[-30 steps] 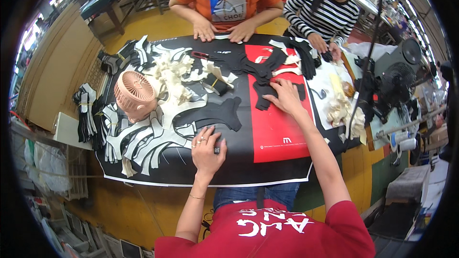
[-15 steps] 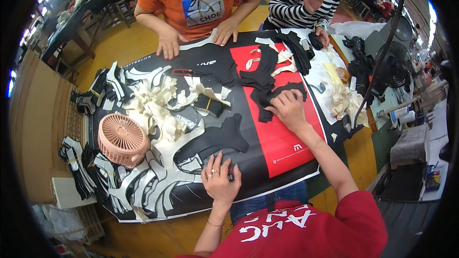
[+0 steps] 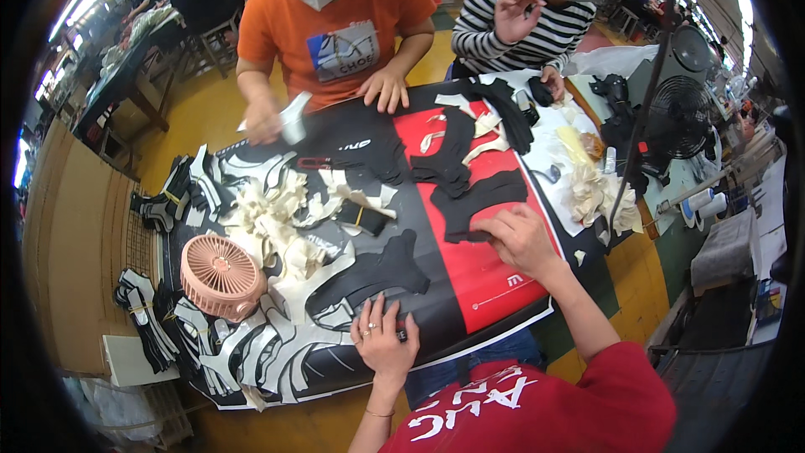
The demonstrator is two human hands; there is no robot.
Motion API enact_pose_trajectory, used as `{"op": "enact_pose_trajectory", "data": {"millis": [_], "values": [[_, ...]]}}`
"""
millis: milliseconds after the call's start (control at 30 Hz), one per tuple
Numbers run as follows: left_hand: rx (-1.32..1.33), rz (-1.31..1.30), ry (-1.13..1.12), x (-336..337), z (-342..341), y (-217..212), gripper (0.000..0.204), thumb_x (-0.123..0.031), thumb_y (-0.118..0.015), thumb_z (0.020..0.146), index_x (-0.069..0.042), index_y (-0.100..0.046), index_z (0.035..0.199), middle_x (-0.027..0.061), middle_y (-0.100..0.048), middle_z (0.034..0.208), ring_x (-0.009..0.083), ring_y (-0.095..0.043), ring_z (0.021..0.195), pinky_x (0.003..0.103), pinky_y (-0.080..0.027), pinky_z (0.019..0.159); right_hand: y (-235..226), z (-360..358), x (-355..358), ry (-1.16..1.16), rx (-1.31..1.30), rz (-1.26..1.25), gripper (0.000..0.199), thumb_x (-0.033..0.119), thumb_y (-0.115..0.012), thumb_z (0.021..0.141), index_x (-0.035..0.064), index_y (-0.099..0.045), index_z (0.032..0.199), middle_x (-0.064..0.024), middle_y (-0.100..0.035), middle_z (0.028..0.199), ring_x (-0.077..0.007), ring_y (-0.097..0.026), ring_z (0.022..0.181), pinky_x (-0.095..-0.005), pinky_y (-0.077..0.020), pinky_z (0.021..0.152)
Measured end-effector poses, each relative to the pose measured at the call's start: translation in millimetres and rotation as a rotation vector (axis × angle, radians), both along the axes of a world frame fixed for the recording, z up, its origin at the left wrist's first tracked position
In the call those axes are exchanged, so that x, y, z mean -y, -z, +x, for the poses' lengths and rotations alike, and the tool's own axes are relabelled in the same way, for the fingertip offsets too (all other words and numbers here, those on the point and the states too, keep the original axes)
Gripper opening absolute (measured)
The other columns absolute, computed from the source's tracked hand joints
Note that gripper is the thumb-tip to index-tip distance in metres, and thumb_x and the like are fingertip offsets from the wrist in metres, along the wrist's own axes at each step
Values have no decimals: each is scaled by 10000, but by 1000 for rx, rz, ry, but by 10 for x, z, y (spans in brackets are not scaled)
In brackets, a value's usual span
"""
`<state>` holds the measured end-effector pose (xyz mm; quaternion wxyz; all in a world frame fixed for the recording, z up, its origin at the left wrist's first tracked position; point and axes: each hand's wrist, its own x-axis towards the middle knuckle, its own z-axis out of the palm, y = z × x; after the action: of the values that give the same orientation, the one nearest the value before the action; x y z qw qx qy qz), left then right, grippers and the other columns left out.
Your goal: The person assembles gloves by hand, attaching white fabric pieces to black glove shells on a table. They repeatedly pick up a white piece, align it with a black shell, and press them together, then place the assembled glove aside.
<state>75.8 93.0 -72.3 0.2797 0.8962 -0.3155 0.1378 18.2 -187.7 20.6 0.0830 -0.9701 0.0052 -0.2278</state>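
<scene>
Shifted: right hand (image 3: 521,239) atop black piece (image 3: 478,205).

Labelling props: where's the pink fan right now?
In the head view the pink fan sits on the table's left side, among black-and-white cut pieces, left of the left hand.

A pink round fan (image 3: 220,275) stands at the table's left side among cream cut pieces (image 3: 272,214) and bundled black-and-white pieces (image 3: 151,323) (tied with bands). Two people sit opposite. A black floor fan (image 3: 683,105) stands off right.
</scene>
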Motion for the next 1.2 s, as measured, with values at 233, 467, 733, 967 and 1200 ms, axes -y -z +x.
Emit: {"op": "enact_pose_trajectory", "data": {"millis": [233,467,733,967,1200], "values": [[44,19,22,-3,-8,8,264,-274,-707,817,-145,-708,1048,54,-646,1268,266,-534,1269,454,-274,1116,-358,-495,-37,-9,-489,537,234,262,-716,890,56,-682,995,-151,-665,763,-372,-650,749,-440,-485,666],[80,-88,-100,0,-82,48,327,-310,-730,811,-136,-690,1086,49,-627,1289,228,-530,1281,402,-338,1082,382,-267,-250,65,-355,293,367,314,-707,902,47,-655,1147,-169,-659,986,-373,-633,883,-450,-483,785],[56,-131,-95,-3,-98,-20,335,-305,-736,812,-109,-684,1078,63,-636,1241,240,-533,1261,406,-365,1070,792,-352,-320,107,-51,256,224,193,-675,925,52,-669,1099,-127,-588,916,-318,-577,838,-427,-426,747],[390,-195,-74,-628,335,-374,253,-137,-766,763,-87,-686,998,147,-690,1097,283,-670,1027,424,-473,926,808,-380,-312,159,-13,274,173,184,-669,932,51,-687,1041,-109,-591,901,-293,-561,810,-407,-419,743],[-116,240,-613,-2777,2209,-1004,310,14,-583,847,0,-617,1155,200,-689,1102,362,-661,1045,423,-524,900,763,-298,-329,168,-43,311,158,176,-670,934,54,-692,1033,-95,-596,875,-279,-561,780,-397,-412,720]]}}
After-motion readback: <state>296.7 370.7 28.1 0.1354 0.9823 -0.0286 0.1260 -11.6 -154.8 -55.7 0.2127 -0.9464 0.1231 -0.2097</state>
